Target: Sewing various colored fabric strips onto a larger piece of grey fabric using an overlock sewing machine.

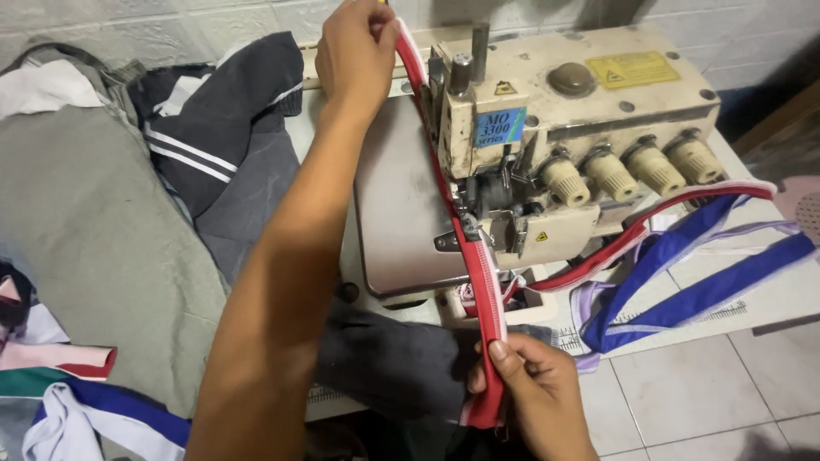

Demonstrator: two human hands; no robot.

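Head view: red-and-white trim strip (478, 282), soft, light and limp, runs taut under the overlock machine's (564, 145) presser foot from 12 to 6 o'clock, left hand (354, 51) fingers pinching its far end, right hand (534, 388) fingers pinching its near end, probably the best hold.

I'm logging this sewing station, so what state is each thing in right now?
Red fabric strip with white edge: stretched taut, running under the presser foot.
Left hand: gripping the strip's far end.
Right hand: pinching the near end.
Cream overlock sewing machine: strip loaded.
Blue fabric strips: lying loose.
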